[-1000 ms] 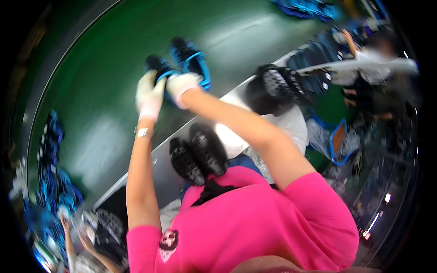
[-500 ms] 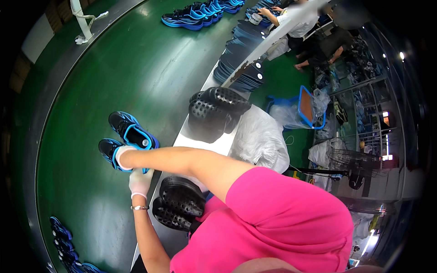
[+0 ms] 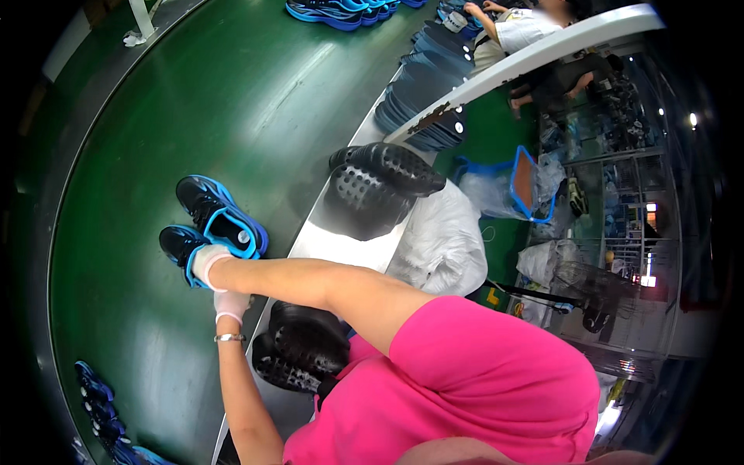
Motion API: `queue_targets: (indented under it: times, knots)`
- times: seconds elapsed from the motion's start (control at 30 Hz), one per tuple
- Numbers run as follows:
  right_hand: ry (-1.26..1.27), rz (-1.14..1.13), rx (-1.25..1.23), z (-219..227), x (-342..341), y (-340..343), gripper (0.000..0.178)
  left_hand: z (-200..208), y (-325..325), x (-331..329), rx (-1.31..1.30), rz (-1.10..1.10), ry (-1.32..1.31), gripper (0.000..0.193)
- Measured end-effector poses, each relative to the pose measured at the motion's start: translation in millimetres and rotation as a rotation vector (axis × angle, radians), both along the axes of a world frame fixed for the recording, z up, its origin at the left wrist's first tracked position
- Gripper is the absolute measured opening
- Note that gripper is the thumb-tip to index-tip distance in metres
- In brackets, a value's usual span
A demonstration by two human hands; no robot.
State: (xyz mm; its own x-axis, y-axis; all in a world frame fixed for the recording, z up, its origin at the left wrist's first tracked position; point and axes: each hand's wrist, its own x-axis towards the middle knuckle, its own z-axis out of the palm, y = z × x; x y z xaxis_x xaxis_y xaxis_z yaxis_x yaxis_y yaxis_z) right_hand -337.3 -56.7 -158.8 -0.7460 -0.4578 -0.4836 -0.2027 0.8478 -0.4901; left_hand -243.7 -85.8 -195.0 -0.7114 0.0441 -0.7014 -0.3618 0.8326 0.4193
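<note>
- The right hand, in a white glove, reaches across the body and rests on the near shoe; its grip looks closed on the shoe's rim, though the fingers are partly hidden.
- The left hand sits just behind it, beneath the right forearm; whether its grip holds anything cannot be told.
- The far shoe lies touching the near one, the pair side by side on the green belt.
- Black soles are stacked on the counter, within reach of both hands.

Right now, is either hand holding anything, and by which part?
The right hand grips the nearer blue-and-black shoe at its collar. The left hand hangs just behind it; whether it holds anything cannot be told.
</note>
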Motion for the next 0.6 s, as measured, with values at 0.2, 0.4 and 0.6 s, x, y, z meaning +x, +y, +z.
queue_targets:
  times: [0.2, 0.4, 0.6]
  knots:
    - [0.112, -0.030, -0.152, 13.7, 0.3, 5.1, 0.024, 8.2, 0.0, -5.3, 0.039, 0.194, -0.037, 0.033]
    - [0.208, 0.283, 0.051, 87.3, 2.8, 27.1, 0.023, -62.4, -27.4, 11.1, 0.049, 0.162, 0.172, 0.035]
    - [0.222, 0.372, 0.041, 77.3, 0.7, 23.5, 0.022, 0.6, -2.6, 9.6, 0.149, 0.332, 0.079, 0.041]
